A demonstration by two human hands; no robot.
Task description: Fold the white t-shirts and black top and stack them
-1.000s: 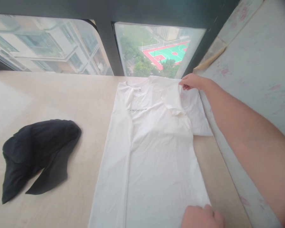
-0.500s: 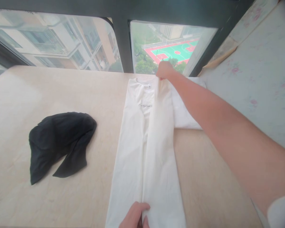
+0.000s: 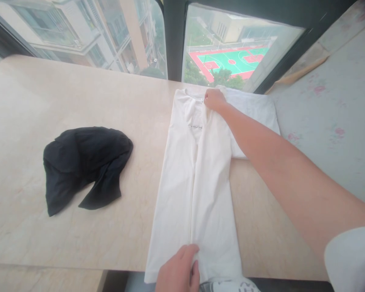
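Note:
A white T-shirt (image 3: 176, 194) lies lengthwise on the pale ledge, both sides folded inward so their edges nearly meet along the middle. Some dark print and the neckline show at its far end. My right hand (image 3: 214, 99) is closed on the folded side beside the collar. At the near hem, my left hand (image 3: 179, 269) pinches the cloth by the centre line, thumb and fingers together. White cloth (image 3: 252, 107) spreads out to the right beneath my right forearm; whether it belongs to the shirt I cannot tell.
A crumpled black garment (image 3: 85, 166) lies on the left of the marble-look ledge (image 3: 134, 227). Dark window frames (image 3: 174, 44) stand along the far edge, and a flowered wall (image 3: 337, 121) closes off the right. The ledge's front edge shows near the bottom.
My right hand has come down and nearer, bringing the folded side onto the shirt by the collar. My left hand stays at the hem. The view has tilted down, showing the front edge.

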